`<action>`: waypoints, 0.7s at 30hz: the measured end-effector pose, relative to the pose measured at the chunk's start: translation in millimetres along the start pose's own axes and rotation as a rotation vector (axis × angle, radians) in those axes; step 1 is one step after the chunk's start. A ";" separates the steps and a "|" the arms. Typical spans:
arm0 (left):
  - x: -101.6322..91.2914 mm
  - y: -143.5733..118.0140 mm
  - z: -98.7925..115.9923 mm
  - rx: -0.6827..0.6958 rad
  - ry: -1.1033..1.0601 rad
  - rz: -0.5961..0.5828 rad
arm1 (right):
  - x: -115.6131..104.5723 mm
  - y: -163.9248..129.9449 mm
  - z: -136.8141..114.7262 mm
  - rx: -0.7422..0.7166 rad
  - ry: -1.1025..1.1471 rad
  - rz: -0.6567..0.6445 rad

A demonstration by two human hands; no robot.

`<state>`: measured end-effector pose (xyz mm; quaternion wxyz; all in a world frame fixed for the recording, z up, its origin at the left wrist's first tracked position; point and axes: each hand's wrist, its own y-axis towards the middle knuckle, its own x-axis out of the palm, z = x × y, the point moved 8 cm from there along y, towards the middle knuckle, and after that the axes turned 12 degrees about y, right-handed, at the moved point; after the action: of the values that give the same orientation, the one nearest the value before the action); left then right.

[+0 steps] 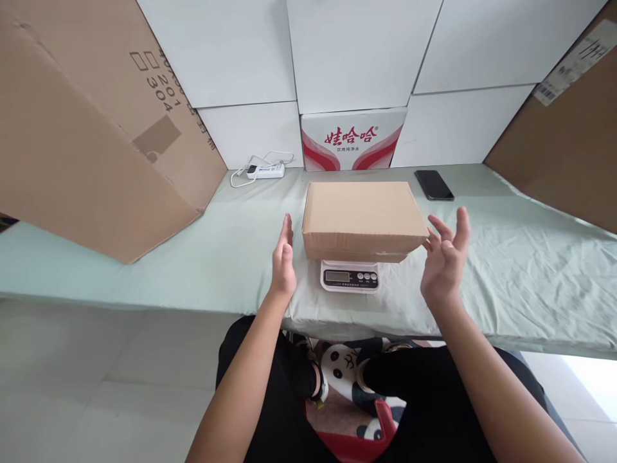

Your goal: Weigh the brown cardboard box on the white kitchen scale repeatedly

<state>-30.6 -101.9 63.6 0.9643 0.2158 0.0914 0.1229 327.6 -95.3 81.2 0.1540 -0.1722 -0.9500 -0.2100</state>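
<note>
A closed brown cardboard box (362, 209) rests on a small white digital kitchen scale (350, 277), covering its weighing plate. The scale's display and several buttons show in front of the box; I cannot read any figure on it. My left hand (284, 257) is held upright just left of the box, fingers straight and apart from it, holding nothing. On the other side my right hand (446, 260) is open with spread fingers, its fingertips close to the box's right front corner; whether they touch it I cannot tell.
A black phone (434, 185) lies at the back right of the cloth-covered table (216, 257). Behind the scale stands a white and red carton (354, 140). At the back left is a white power strip (266, 171) with its cable. Large cardboard panels rise at left (110, 148) and right (569, 135).
</note>
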 end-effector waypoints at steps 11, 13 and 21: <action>16.2 -9.4 4.1 -0.046 -0.024 -0.104 | 17.2 -18.2 11.4 0.140 0.063 -0.045; 17.1 -9.9 3.9 -0.056 -0.023 -0.106 | 17.1 -21.1 13.5 0.155 0.019 -0.052; 16.0 -11.6 -1.7 -0.075 0.011 -0.097 | 25.9 -27.0 10.3 0.006 -0.139 -0.193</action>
<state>-13.4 -107.0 55.0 0.9761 0.1743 0.1023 0.0803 291.6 -106.9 72.4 0.0672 -0.0935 -0.9712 -0.2087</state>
